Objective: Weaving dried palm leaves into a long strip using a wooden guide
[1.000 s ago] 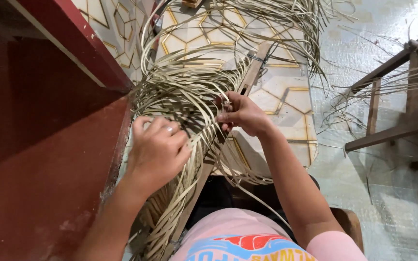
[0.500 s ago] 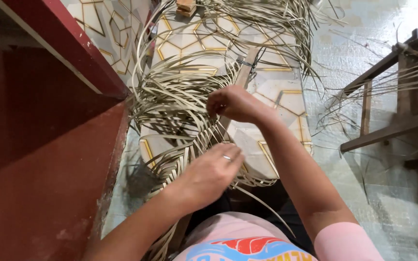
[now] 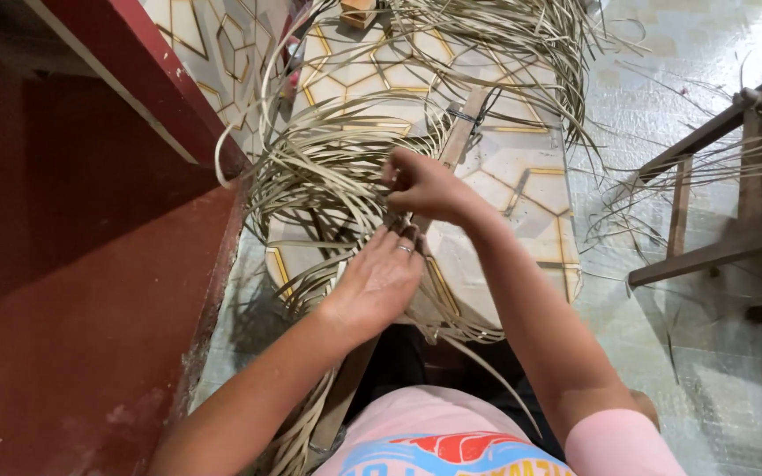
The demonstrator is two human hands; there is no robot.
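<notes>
Left hand (image 3: 379,280), ring on one finger, lies palm-down on the cane strips (image 3: 328,176), fingers loosely extended, grip not discernible. Right hand (image 3: 425,185), just beyond, pinches strips closed against the wooden slat (image 3: 462,132). Bundle centre-left, beside red wall (image 3: 90,308).

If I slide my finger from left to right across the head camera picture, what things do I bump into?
Red wall → bundle of pale cane strips → left hand → right hand → patterned floor tile → dark wooden chair frame.
</notes>
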